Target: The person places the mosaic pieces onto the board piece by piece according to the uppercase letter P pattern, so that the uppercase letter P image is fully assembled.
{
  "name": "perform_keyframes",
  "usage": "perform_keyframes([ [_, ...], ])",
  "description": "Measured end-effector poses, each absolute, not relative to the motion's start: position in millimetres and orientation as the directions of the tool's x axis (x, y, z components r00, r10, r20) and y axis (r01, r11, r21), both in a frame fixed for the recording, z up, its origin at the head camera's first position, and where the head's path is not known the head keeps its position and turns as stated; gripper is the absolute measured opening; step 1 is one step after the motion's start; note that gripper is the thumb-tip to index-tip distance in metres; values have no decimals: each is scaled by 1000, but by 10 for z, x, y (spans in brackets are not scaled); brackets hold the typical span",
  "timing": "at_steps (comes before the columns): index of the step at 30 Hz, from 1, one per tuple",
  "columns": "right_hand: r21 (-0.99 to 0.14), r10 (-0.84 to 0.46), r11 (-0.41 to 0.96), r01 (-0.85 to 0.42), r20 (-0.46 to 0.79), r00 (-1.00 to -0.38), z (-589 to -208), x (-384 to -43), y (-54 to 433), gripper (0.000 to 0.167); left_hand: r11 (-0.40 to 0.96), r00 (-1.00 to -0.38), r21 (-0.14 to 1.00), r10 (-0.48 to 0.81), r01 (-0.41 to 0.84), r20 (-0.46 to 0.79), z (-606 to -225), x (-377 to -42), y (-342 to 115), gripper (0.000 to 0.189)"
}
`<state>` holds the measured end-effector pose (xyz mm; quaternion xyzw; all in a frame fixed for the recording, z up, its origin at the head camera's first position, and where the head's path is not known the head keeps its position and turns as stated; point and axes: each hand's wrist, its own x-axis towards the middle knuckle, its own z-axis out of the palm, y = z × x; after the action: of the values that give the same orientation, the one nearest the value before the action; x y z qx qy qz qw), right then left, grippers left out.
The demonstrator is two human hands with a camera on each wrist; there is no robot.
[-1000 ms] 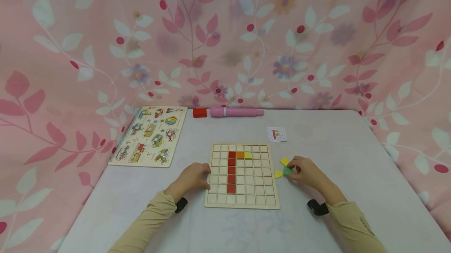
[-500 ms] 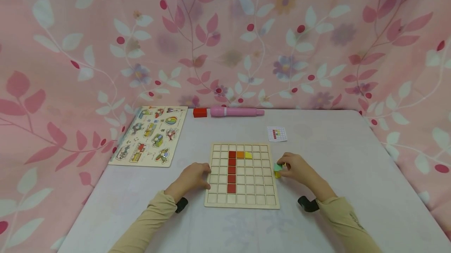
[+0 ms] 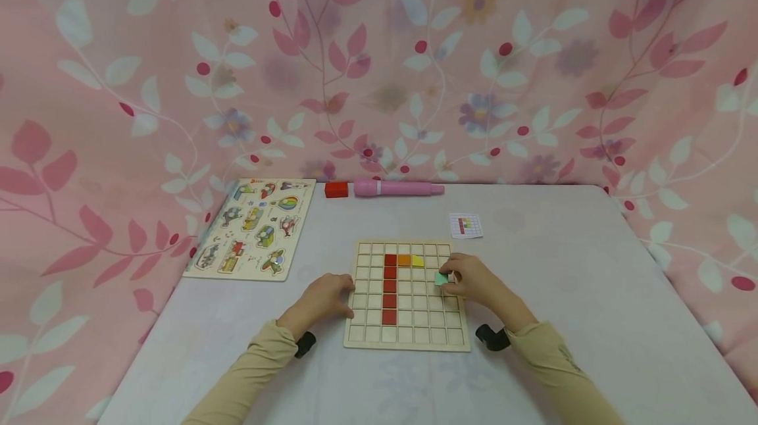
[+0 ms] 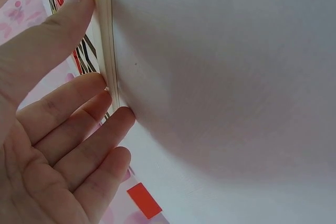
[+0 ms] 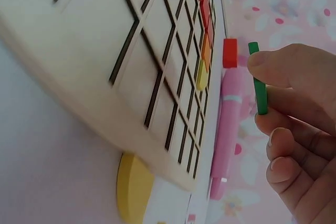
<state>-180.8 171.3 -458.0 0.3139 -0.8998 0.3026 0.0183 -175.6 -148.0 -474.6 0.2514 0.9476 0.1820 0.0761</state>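
Observation:
A wooden grid board [image 3: 421,336] lies on the table. Several red tiles [image 3: 389,300] form a column in its cells, with an orange tile [image 3: 404,260] and a yellow tile [image 3: 417,261] beside the top one. My right hand [image 3: 476,283] pinches a thin green tile [image 5: 261,87] between thumb and fingers, held over the right part of the grid. At the board's left edge my left hand [image 3: 320,297] touches the side with thumb and fingertips [image 4: 97,80]. A loose yellow piece [image 5: 134,187] lies by the board's right edge, hidden behind my right hand in the head view.
A small printed card [image 3: 465,225] with a coloured grid lies beyond the board. Along the back edge are a red block [image 3: 336,189] and a pink marker-like stick [image 3: 397,188]. A picture puzzle board [image 3: 272,218] lies at the back left.
My right hand has picked up the green tile from beside the board and carried it left, over the grid. My left hand has stayed at the board's edge.

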Motion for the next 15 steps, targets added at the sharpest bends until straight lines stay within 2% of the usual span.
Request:
perform_keyframes([
  [9,-484,-602,572,-663,302,-740,-4599,-1897,1498,19,806,-858,364,512,466,-34,-4735,-1753,-1488,48],
  [15,-499,-633,552,-668,270,-725,-4613,-1918,1366,17,803,-856,371,516,467,-40,-4715,-1736,-1479,49],
])
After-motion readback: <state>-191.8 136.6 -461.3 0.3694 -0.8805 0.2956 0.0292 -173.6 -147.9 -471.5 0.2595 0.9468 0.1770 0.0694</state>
